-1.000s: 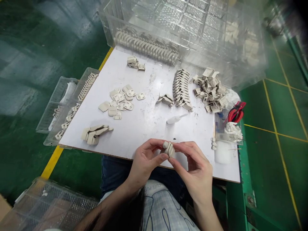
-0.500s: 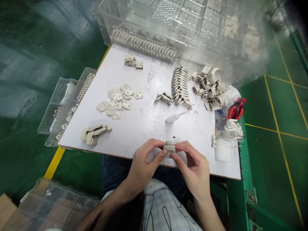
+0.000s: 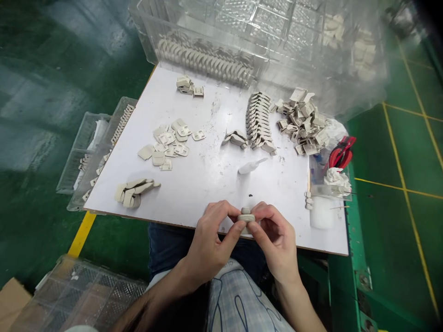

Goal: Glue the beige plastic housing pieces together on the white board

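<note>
Between both hands, at the front edge of the white board (image 3: 207,189), is a small beige plastic part (image 3: 246,217). My left hand (image 3: 216,237) pinches its left side with thumb and forefinger. On its right side my right hand (image 3: 277,235) grips it the same way. Just beyond the fingers lies a tiny black piece (image 3: 250,195). A white squeeze bottle with a thin nozzle (image 3: 249,167) stands farther back. Flat beige plates (image 3: 169,143) lie in a loose pile to the left, and several joined beige parts (image 3: 133,192) rest near the front left.
A row of beige parts (image 3: 259,122) and a heap of beige clips (image 3: 304,122) lie toward the back right. Clear compartment boxes (image 3: 207,27) stand behind. Red-handled pliers (image 3: 341,154) and a white cylinder (image 3: 321,213) sit at right. Clear trays (image 3: 83,157) are beyond the left edge.
Both hands have shifted slightly with the beige part, which has tilted so that its edge now faces me more. The view has moved a little; other things stay in place.
</note>
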`<state>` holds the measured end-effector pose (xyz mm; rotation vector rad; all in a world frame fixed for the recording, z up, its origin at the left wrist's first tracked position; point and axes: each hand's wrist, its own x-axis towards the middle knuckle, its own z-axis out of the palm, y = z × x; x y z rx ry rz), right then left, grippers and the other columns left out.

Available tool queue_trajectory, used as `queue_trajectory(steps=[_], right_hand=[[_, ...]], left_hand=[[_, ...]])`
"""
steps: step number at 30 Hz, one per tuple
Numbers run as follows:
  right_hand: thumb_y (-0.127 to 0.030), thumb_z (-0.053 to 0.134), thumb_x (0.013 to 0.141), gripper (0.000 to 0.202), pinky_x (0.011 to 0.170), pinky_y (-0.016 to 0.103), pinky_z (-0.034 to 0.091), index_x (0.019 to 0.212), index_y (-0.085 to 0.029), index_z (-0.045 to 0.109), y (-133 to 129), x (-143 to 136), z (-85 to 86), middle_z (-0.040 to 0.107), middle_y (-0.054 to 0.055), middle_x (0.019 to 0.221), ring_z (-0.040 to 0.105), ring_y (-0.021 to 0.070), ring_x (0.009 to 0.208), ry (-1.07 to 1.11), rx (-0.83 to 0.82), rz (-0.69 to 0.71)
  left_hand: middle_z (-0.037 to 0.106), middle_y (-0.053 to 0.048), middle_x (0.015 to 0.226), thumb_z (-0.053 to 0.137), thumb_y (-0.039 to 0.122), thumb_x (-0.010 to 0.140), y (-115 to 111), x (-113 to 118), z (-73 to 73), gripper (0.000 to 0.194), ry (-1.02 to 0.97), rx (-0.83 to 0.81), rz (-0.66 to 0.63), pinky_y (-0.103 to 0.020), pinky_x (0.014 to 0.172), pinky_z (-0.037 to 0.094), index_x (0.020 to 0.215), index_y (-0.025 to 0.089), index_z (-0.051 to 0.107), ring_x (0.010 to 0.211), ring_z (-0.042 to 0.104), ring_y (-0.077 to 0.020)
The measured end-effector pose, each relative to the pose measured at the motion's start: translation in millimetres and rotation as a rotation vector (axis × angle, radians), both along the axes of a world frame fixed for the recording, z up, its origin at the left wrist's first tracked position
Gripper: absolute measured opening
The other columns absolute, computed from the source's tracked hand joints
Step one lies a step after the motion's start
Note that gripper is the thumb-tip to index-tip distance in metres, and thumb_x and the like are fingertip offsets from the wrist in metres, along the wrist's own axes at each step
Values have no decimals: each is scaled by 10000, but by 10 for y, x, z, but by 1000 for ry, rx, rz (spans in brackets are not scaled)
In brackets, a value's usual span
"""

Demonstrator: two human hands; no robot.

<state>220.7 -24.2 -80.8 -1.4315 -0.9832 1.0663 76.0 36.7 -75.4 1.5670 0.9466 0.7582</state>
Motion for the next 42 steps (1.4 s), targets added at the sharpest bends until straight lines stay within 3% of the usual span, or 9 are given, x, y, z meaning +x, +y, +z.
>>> queue_trajectory(steps=[5,12,21,30,42], right_hand=[[-303,642,930,130,634,266,412,841,-217,603,-1,-49,-25,526,-8,773,511,147,728,25,26,-49],[-259,652,939,56,723,268,450,992,-258,667,3,41,-13,631,-13,857,579,143,809,-60,-41,37],[-236,626,956,72,672,271,400,890,-244,601,-19,13,6,534,-23,820,501,130,778,-73,39,20],[-234,623,960,84,680,271,400,881,-243,594,-5,-4,-11,533,-29,820,497,125,777,-50,58,13],[-197,645,943,108,718,250,449,990,-292,668,3,9,-10,612,-35,848,556,117,815,-47,102,-4]], left_hand=[[614,-11,765,545,237,946,-2,22,-5,138,-17,10,6,-335,753,412,811,221,569,759,555,-185],[628,12,757,567,190,933,41,-3,-13,104,-1,113,-10,-324,779,427,833,218,572,734,571,-162],[618,24,754,552,154,934,18,11,5,122,29,168,-15,-320,788,427,825,208,555,729,570,-150],[626,25,764,548,142,930,7,24,4,109,31,209,14,-324,782,417,848,213,558,737,571,-150],[687,21,817,650,237,901,1,-13,-23,20,-74,-69,59,-309,763,477,884,244,643,819,614,-176]])
